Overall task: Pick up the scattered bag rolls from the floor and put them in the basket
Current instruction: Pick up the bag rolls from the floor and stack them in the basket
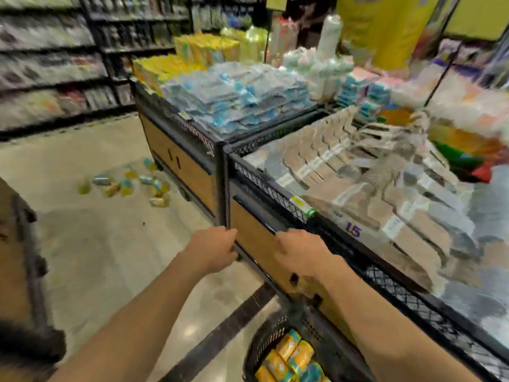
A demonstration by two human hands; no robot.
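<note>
I am looking along a blurred shop aisle. At far left, dark shelves [49,64] are running along the wall. On the pale polished floor [96,257] a scatter of small yellow and teal bag rolls [126,184] is lying well ahead of me, near the foot of the wood-panelled display bin with black mesh rim [181,161]. My left hand [212,249] is reaching forward, its fingers curling loosely at the corner of the nearer display bin [256,238]; I cannot tell whether they are gripping it. Just beside it, my right hand [300,255] is hanging with fingers bent, holding nothing I can make out. Below my right arm, the black plastic mesh basket [264,343] is sitting on the floor against the bin, already holding several yellow and teal rolls [292,357].
</note>
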